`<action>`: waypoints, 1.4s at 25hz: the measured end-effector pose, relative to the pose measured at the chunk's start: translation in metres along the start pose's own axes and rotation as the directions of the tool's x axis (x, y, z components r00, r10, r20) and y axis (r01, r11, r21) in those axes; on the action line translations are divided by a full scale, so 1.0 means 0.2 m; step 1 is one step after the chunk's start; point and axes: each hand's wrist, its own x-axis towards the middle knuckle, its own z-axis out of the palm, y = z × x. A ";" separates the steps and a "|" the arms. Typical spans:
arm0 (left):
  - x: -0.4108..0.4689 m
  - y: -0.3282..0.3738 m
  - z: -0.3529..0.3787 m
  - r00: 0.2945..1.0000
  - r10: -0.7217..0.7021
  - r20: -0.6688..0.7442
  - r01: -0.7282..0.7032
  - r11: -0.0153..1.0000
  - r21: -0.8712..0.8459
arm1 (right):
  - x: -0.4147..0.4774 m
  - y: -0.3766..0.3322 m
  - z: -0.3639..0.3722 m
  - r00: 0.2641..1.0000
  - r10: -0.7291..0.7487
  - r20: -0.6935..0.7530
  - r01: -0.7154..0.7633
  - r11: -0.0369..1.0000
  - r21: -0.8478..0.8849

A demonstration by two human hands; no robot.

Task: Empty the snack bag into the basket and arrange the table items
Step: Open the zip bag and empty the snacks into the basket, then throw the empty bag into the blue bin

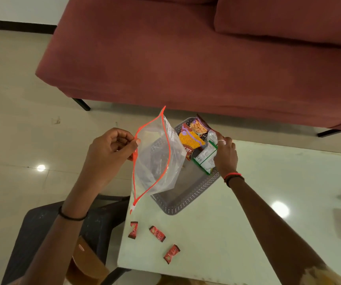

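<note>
Closest to the camera, three little red candies (157, 233) lie loose on the table (237, 233) near its front-left corner, well apart from the basket (186, 200). Those look like arranging work for later.

Next up, the left hand (112, 149) is pinched shut on the orange zip edge of the bag (155, 161), thumb against fingers, holding it up with the mouth gaping wide open toward us. The bag looks pretty much empty (it's clear plastic, so a small leftover could hide in the folds, can't swear to it). It hangs over the basket's left end.

Further back, the right hand (226, 155) reaches into the far end of the basket, fingers curled loosely around a green-edged packet (205, 159). I can't tell if it's actually gripping it or just nudging it flat. Behind it sit an orange snack pack (191, 140) and a nut pack (199, 126), both leaning on the far wall.

My read on doing this bit well: lay the green packet down flat beside the others so nothing tips over the rim, give the bag a shake over the basket to confirm it's empty, then put it aside.

Beyond all that is a red sofa (186, 58).
</note>
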 end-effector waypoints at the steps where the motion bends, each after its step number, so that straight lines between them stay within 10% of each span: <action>1: 0.00 0.01 0.00 1.000 0.006 0.004 -0.006 1.000 0.024 | -0.05 -0.04 -0.01 0.995 -0.095 0.015 0.095 0.995 -0.014; 4: -0.02 0.04 0.00 0.995 -0.002 0.096 -0.002 0.999 0.032 | -0.19 -0.20 -0.06 0.892 -0.358 0.276 0.286 0.920 0.269; 9: -0.09 0.06 0.01 0.964 -0.054 0.261 0.059 0.998 -0.009 | -0.34 -0.40 -0.18 0.842 -0.532 0.091 0.416 0.748 0.517; 13: -0.14 0.04 0.04 0.957 -0.080 0.279 0.146 0.964 -0.223 | -0.42 -0.42 -0.27 0.897 -0.338 0.286 0.016 0.670 0.742; 17: -0.20 -0.05 0.09 0.980 -0.138 0.142 0.175 0.940 -0.294 | -0.52 -0.31 -0.34 0.771 -0.207 0.602 -0.542 0.282 0.791; 20: -0.24 -0.16 0.16 0.970 -0.239 0.034 0.241 0.958 -0.158 | -0.63 -0.25 -0.38 0.755 -0.247 0.608 -0.625 0.013 0.781; 25: -0.44 -0.27 0.35 0.898 -0.374 0.232 0.374 0.926 0.047 | -0.84 -0.18 -0.46 0.730 -0.374 0.572 -0.671 -0.234 0.703; 30: -0.71 -0.16 0.50 0.888 -0.336 0.313 0.316 0.942 0.114 | -1.04 -0.10 -0.53 0.486 -0.528 0.696 -0.827 -0.020 0.562; 35: -0.86 -0.13 0.58 0.829 -0.363 0.425 0.381 0.923 0.047 | -1.15 0.13 -0.58 0.511 -0.412 0.754 -0.797 0.101 0.595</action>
